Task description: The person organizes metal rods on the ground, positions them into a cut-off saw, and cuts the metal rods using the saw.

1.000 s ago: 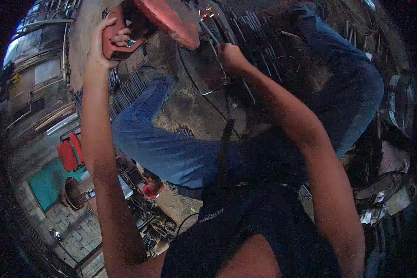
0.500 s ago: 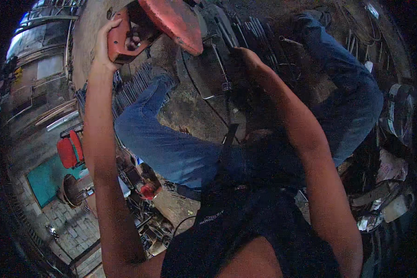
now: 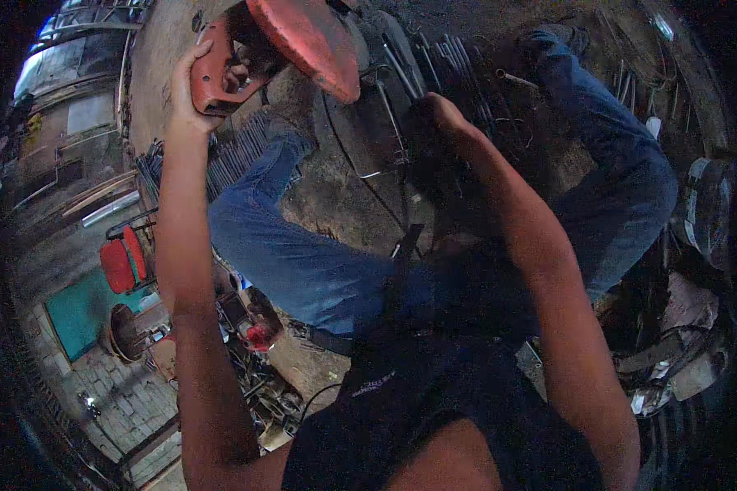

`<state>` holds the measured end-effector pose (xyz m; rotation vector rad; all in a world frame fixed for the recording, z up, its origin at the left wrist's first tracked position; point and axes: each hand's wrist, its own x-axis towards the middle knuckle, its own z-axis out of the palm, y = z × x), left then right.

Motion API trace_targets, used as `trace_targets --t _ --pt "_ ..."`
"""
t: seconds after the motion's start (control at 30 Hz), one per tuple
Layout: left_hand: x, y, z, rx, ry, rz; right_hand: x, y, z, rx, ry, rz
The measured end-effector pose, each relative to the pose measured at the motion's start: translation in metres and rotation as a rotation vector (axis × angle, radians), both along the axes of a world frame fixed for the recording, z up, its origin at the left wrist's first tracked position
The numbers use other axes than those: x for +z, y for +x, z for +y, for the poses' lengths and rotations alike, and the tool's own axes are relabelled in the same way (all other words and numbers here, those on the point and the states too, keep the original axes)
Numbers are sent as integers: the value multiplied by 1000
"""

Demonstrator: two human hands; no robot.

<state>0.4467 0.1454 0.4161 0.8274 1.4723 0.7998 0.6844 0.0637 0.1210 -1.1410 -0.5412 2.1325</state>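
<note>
My left hand point(image 3: 195, 78) is wrapped around the red handle point(image 3: 213, 74) of a cut-off saw, with fingers showing through the handle's opening. The saw's scuffed red blade guard point(image 3: 311, 45) rises to the right of that handle, at the top of the view. My right hand point(image 3: 449, 113) is closed at the near ends of dark metal rods point(image 3: 401, 65), just right of the guard. Its fingertips are hidden behind the back of the hand. A bent metal rod point(image 3: 391, 119) and a dark cable point(image 3: 336, 135) lie between my hands.
Cut rods point(image 3: 237, 155) lie in a row by my left foot, and more rods point(image 3: 463, 69) lie beyond my right hand. A short pipe point(image 3: 516, 78) rests near my right foot. A red chair point(image 3: 121, 263) and cluttered metal parts point(image 3: 274, 401) are at the left.
My right hand has shifted slightly toward me and to the right, along with the rods. My left hand stays on the saw handle, which sits marginally lower in view.
</note>
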Motion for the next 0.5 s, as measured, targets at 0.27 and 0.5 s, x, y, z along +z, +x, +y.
trace_targets --t 0.27,0.5 --pt "-6 -7 6 41 61 18 -4 -3 -4 24 -101 108" --pt "-4 -5 8 -10 79 14 -26 -9 6 -65 -2 100"
